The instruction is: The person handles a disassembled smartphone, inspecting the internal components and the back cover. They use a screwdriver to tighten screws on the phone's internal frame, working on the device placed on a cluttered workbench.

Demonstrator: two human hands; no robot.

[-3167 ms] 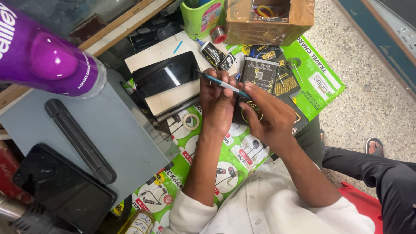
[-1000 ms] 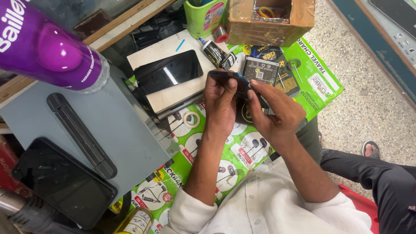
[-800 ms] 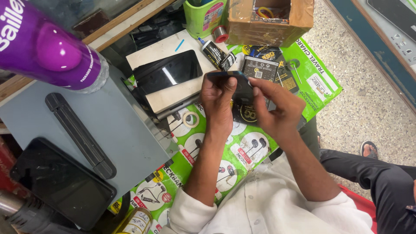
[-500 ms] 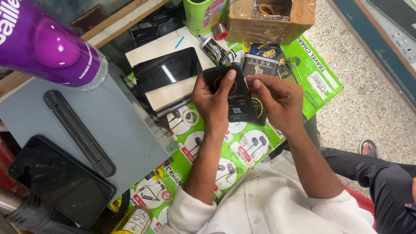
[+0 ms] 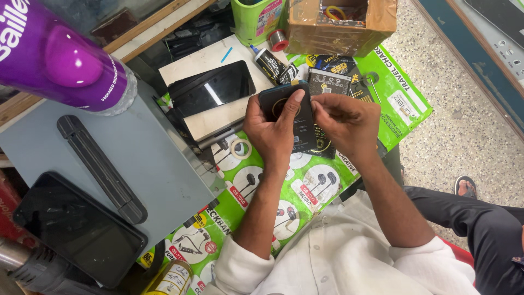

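My left hand [image 5: 273, 128] grips a dark phone [image 5: 295, 117] with its back open, the thumb lying across the upper part. My right hand [image 5: 346, 123] pinches at the phone's right edge with its fingertips; whether it holds anything small I cannot tell. Both hands hover above a green printed mat [image 5: 262, 207] covered with earphone pictures. A black glass panel [image 5: 210, 94] lies on a pale board [image 5: 213, 60] just left of my left hand. A small roll of tape [image 5: 238, 148] sits on the mat below that board.
A cardboard box [image 5: 338, 27] and a green cup [image 5: 257, 19] stand at the far edge, with a small tube [image 5: 268, 61] beside them. A grey box with a black handle [image 5: 101, 161], a dark tablet [image 5: 76, 229] and a purple bottle [image 5: 60, 60] fill the left side. Another person's dark-trousered leg [image 5: 475, 218] is at right.
Earlier my right hand worked with a thin tool on the mat. Since then both hands lifted the phone, and it has turned upright to face me, with my left thumb now across it.
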